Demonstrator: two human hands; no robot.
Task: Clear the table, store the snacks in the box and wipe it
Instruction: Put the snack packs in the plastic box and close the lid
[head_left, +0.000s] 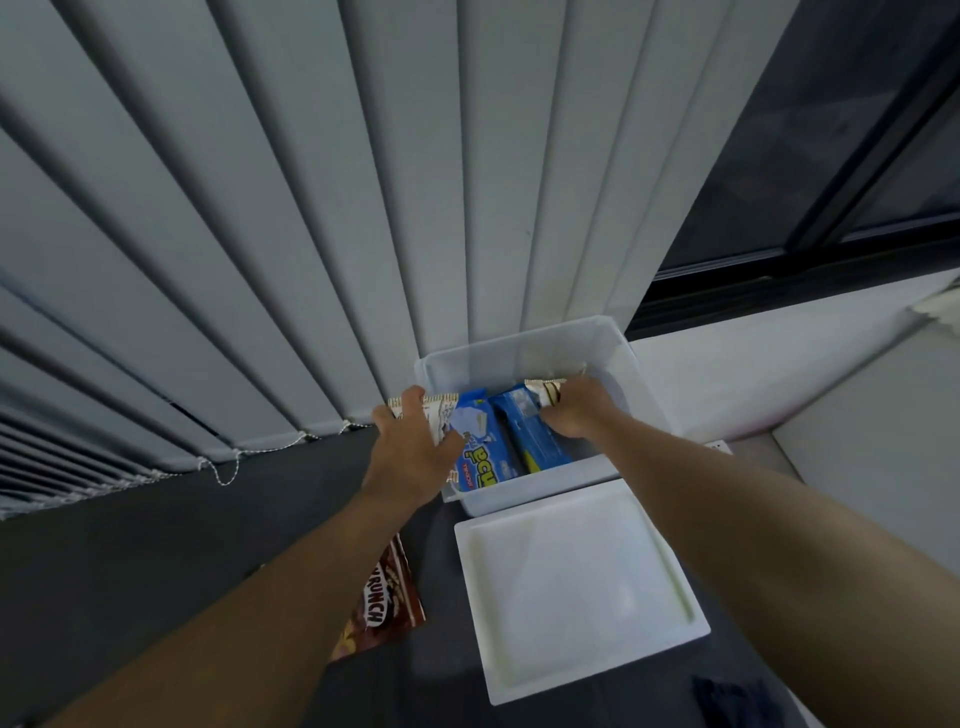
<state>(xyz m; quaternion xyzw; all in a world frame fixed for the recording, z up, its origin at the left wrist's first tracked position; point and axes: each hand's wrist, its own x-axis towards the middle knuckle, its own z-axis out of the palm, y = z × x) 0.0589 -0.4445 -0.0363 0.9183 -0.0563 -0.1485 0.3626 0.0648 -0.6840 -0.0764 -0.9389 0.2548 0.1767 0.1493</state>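
Starting nearest us: dark cloth (727, 699) bottom right, brown Crunch packet (387, 597) and white lid (576, 587) flat on the dark bench (156, 519). Just beyond the lid, clear box (545, 491) holding two blue snack packs (478, 452). Our left hand (415, 447) grips a white packet (439, 410) at the box's left rim; our right hand (576, 410) grips a second white packet (545, 392) inside. Behind: grey vertical blinds (311, 208), dark-framed window (831, 156) on the right.

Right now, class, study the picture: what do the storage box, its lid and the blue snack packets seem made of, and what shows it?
Storage box: likely translucent matt plastic; the vertical blinds show faintly through its back wall. Lid: probably moulded white plastic, smooth, with a raised rim and soft sheen. Blue snack packets: seemingly thin printed plastic film, glossy and creased.
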